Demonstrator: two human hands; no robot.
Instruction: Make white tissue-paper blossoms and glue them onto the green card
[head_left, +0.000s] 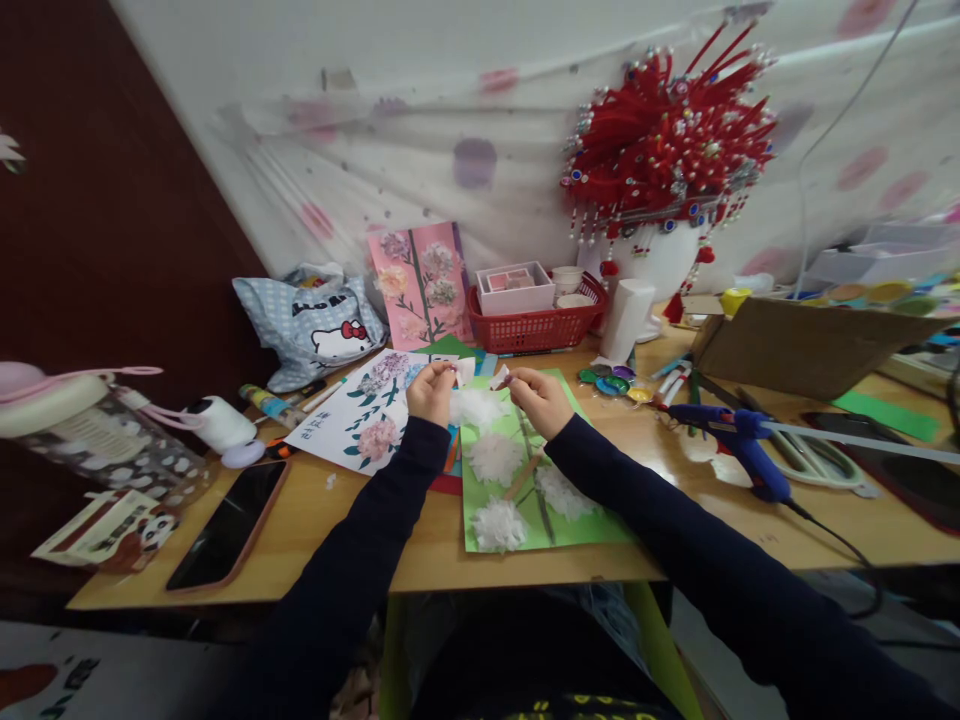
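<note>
My left hand [430,393] pinches a small piece of white paper [465,371] between thumb and fingertips. Level with it and a short gap to the right, my right hand [541,400] grips another small white paper piece [499,378]. Both hands hover over the top of a green sheet [480,530]. On that sheet lie several fluffy white flowers [496,458] around a dark painted stem [541,500]. A thin wooden stick [523,474] rests among the flowers. My right forearm hides the sheet's right side.
A blue glue gun [739,440] with its cord lies at right, near paint pots [613,382]. At left are a phone [229,525] and a flower painting [352,410]. Behind stand a red basket [532,328] and a red beaded headdress [675,150].
</note>
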